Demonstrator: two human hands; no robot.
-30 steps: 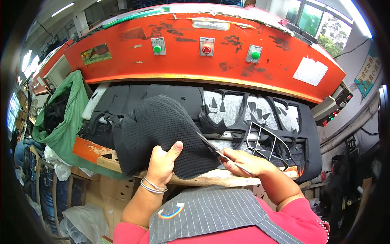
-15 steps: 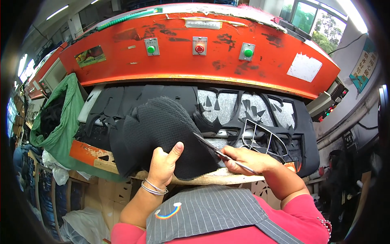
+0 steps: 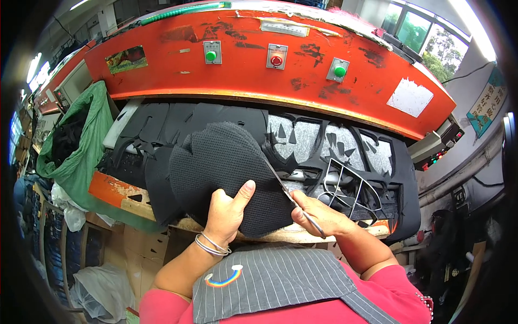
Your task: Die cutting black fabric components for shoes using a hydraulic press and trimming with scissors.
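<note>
My left hand is closed on a stack of black textured foam pieces, thumb on top and fingers hidden underneath. The stack is fanned a little, with rounded ends, and is raised over the front edge of the work table. In my right hand is a long, slim metal tool, its kind not clear. Its dark, narrow front part lies along the right edge of the stack, and a shiny end sticks out behind my fingers.
A metal cutting die rests on cut black foam sheets at the right. Beyond stands a red machine beam with green and red buttons. A green sack holding black scraps hangs at the left.
The stack has turned and tilted so its top piece shows broader, its pieces more evenly lined up. My left hand has shifted slightly right; the tool has become steeper along the edge.
</note>
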